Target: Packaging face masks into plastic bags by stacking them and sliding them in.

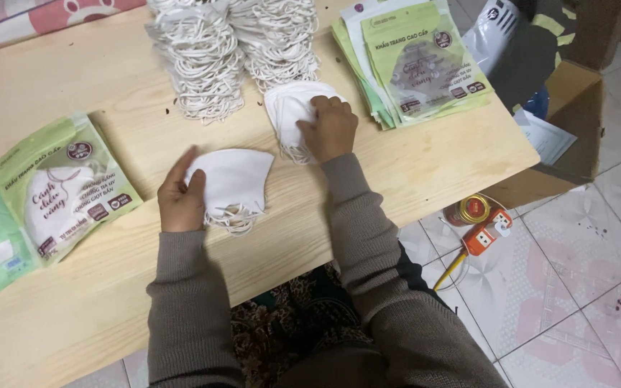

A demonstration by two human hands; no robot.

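Observation:
My left hand (pixel 180 195) rests on the left edge of a small stack of white folded face masks (pixel 235 183) lying on the wooden table (pixel 425 162), its fingers holding the stack's side. My right hand (pixel 330 127) presses down on a second pile of white masks (pixel 289 108) a little farther back, fingers curled over the top one. Ear loops trail out from under both piles.
Two tall stacks of white masks (pixel 213 61) stand at the back. Green packaging pouches (pixel 422 61) lie at the back right, filled green pouches (pixel 66 187) at the left. A cardboard box (pixel 576 122) and an orange power strip (pixel 489 233) sit on the tiled floor at the right.

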